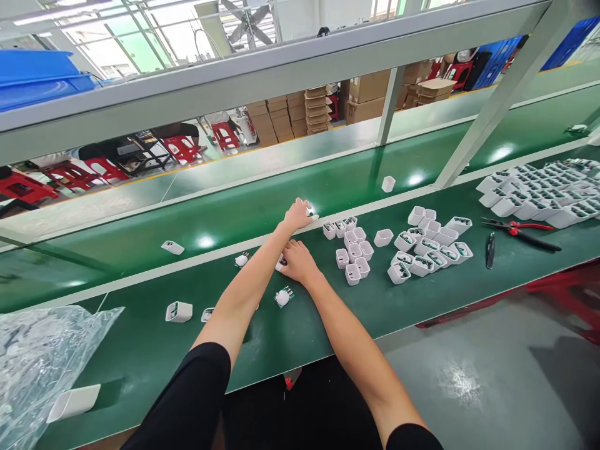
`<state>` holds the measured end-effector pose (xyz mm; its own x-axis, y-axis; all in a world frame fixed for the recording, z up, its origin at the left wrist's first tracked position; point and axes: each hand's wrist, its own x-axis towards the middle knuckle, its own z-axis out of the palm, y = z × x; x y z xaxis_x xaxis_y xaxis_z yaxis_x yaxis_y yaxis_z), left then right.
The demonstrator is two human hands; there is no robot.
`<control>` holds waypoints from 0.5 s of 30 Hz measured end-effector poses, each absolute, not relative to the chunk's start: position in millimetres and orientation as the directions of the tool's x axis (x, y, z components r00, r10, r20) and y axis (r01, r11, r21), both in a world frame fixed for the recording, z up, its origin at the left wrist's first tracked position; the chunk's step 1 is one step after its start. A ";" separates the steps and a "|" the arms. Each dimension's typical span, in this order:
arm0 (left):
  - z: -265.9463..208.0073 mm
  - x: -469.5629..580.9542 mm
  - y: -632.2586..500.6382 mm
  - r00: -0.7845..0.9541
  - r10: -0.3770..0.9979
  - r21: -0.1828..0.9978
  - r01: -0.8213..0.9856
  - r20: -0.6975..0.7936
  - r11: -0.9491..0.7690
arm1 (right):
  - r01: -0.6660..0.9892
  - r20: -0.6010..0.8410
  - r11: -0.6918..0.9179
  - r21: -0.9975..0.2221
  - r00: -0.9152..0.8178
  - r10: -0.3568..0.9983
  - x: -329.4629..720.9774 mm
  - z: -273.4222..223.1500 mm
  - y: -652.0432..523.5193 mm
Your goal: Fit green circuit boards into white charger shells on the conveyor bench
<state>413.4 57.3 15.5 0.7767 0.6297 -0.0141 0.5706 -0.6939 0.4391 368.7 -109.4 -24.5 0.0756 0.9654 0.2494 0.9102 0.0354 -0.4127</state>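
Observation:
My left hand [297, 215] reaches over the pale rail at the green belt's edge, its fingers closed around a small white piece [310, 211] that is mostly covered. Just nearer to me, my right hand [300, 261] is curled on the green bench, with a white part with a dark spot [281, 263] at its fingertips; its kind is hidden. A circuit board with a white dome [283, 297] lies below my right hand. Another domed board [242, 259] sits left of my left forearm. Right of my hands stand several white plastic housings [355, 252], some with boards inside.
More filled housings [429, 247] lie to the right, before a large block of them [539, 190]. Red-black pliers [520, 231] and a dark slim tool [490, 251] rest nearby. A clear plastic bag [42, 362] is at left. A shelf frame post [492, 106] rises ahead.

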 end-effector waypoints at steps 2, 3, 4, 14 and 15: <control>19.3 410.0 62.1 0.796 0.604 0.422 0.554 -0.018 -0.718 | 0.910 0.251 0.042 -0.412 0.069 0.965 368.8 -25.2 -109.3; 22.4 408.2 64.4 0.801 0.598 0.416 0.550 -0.018 -0.724 | 0.910 0.252 0.044 -0.413 0.068 0.965 369.0 -25.9 -109.2; 26.1 406.3 66.0 0.803 0.596 0.410 0.549 -0.016 -0.728 | 0.909 0.253 0.045 -0.415 0.068 0.965 369.1 -26.7 -109.2; 52.4 368.6 9.4 0.953 0.289 0.319 0.303 -0.092 -0.898 | 0.875 0.262 0.033 -0.484 0.109 0.959 367.3 -33.1 -106.9; 53.2 365.0 1.4 0.959 0.263 0.307 0.284 -0.109 -0.908 | 0.868 0.257 0.023 -0.497 0.122 0.959 366.8 -34.9 -106.7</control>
